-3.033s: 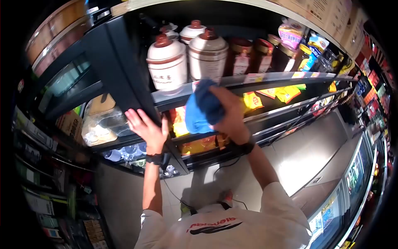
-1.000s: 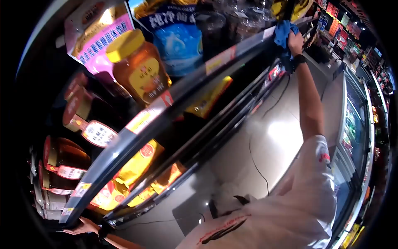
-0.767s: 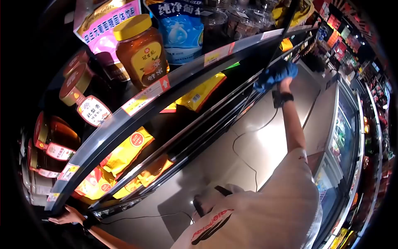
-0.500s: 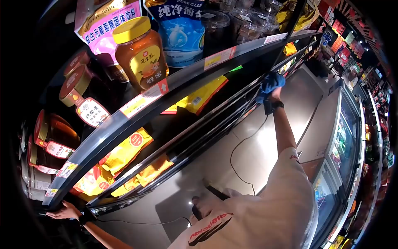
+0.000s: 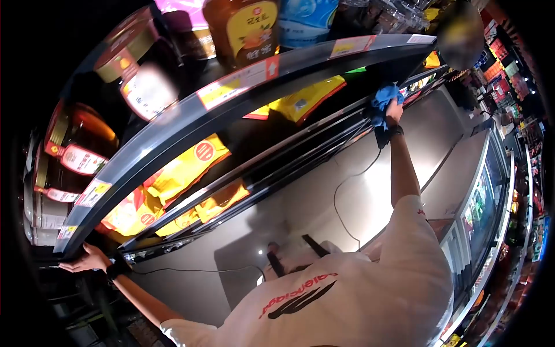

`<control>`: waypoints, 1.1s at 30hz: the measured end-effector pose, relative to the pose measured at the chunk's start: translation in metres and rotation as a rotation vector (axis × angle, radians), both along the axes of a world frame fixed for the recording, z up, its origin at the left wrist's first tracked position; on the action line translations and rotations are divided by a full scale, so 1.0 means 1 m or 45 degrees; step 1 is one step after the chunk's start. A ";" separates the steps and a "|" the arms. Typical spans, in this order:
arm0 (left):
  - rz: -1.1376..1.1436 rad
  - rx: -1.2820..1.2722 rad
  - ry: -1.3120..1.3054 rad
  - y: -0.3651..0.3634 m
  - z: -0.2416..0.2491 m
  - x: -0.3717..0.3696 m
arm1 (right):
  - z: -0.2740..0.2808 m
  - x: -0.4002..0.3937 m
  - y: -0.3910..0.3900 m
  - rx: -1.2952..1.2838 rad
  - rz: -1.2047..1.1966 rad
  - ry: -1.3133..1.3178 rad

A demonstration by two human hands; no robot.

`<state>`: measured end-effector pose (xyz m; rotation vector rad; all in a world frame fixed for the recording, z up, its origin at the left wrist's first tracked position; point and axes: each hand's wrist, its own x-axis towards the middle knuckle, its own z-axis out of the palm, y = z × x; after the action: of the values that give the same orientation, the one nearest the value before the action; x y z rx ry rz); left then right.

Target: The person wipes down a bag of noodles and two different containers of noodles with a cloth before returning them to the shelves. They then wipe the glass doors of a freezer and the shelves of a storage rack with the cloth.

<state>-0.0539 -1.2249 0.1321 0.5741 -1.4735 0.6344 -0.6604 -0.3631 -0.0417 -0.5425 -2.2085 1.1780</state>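
My right hand (image 5: 394, 110) is closed around a bunched blue cloth (image 5: 385, 99), just under the front edge of the shelf (image 5: 173, 124) at its right part. My left hand (image 5: 88, 259) is at the far left end of that shelf, fingers stretched out against or just below its lower corner. Dark bands sit on both wrists, each with a thin cable. On the shelf above stand a honey bottle (image 5: 245, 29) and several dark jars, one with a white label (image 5: 147, 92). Price tags (image 5: 238, 84) line the shelf edge.
Yellow bags (image 5: 188, 168) lie on the lower shelf. A thin black cable (image 5: 337, 202) hangs over the pale floor (image 5: 312, 202). Glass-fronted cabinets (image 5: 477, 202) stand to the right. At top right, a blurred round patch hides part of the aisle.
The view has tilted, so the shelf and goods appear higher and further right. My right hand, still holding the cloth, appears slightly higher; my left hand stays at the shelf end.
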 end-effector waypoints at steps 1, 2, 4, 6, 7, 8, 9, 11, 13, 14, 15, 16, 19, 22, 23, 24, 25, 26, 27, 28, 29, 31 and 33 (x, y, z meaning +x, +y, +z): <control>-0.022 -0.005 0.012 0.001 0.000 -0.001 | -0.001 0.016 -0.009 0.030 0.088 0.034; -0.040 -0.003 0.024 0.001 -0.001 -0.002 | -0.002 0.030 -0.021 -0.019 0.158 0.051; -0.063 -0.060 0.015 -0.007 -0.004 0.003 | -0.010 0.058 -0.047 -0.109 0.319 0.279; -0.062 -0.109 -0.018 0.002 0.000 -0.001 | -0.074 0.057 -0.036 0.460 0.374 0.206; -0.362 -0.086 0.070 -0.010 -0.005 -0.003 | -0.110 0.052 -0.040 1.009 0.243 0.614; 0.038 0.053 -0.075 0.016 0.001 -0.001 | -0.109 0.069 -0.051 1.056 0.316 -0.247; 0.061 0.102 -0.091 0.023 0.003 -0.001 | -0.118 0.084 -0.071 0.955 0.370 0.153; -0.169 0.157 -0.017 0.012 -0.004 0.003 | -0.106 0.126 -0.142 -0.075 0.707 0.592; -0.200 0.297 0.032 0.017 -0.002 0.001 | -0.099 0.172 -0.189 0.180 0.694 0.591; -0.196 0.329 0.036 0.020 -0.001 0.001 | -0.051 0.218 -0.233 -0.014 0.739 0.537; -0.196 0.297 -0.008 0.020 -0.001 0.000 | -0.048 0.239 -0.253 0.030 0.755 0.558; -0.271 0.286 -0.004 0.015 -0.004 0.003 | -0.047 0.256 -0.274 0.067 0.781 0.588; -0.298 0.301 0.030 0.013 -0.003 0.004 | -0.047 0.304 -0.329 0.092 0.832 0.531; -0.265 0.341 0.015 0.012 -0.002 0.007 | -0.056 0.343 -0.372 0.051 1.013 0.545; -0.266 0.351 0.028 0.010 -0.003 0.007 | -0.061 0.357 -0.387 0.033 1.071 0.538; -0.274 0.361 0.048 0.009 -0.004 0.006 | -0.063 0.370 -0.401 0.019 1.125 0.538; -0.258 0.360 0.059 0.010 -0.002 0.005 | -0.041 0.390 -0.418 0.042 1.113 0.355; -0.281 0.340 0.071 0.010 -0.002 0.005 | -0.031 0.406 -0.435 0.090 1.156 0.375; -0.290 0.317 0.077 0.010 -0.002 0.003 | -0.024 0.420 -0.451 0.134 1.201 0.399; -0.286 0.291 0.083 0.010 0.000 0.004 | -0.022 0.429 -0.464 0.175 1.257 0.423; -0.303 0.306 0.081 0.012 0.001 0.005 | -0.028 0.436 -0.476 0.153 1.381 0.426; -0.312 0.389 0.082 0.009 -0.002 0.009 | -0.001 0.463 -0.506 0.291 1.542 0.469; -0.330 0.435 0.113 0.008 -0.004 0.011 | -0.011 0.477 -0.543 0.230 1.666 0.635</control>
<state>-0.0433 -1.2167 0.1279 0.6498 -1.5500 0.1523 -0.1831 -0.9061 -0.0529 1.3347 -2.0635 1.3877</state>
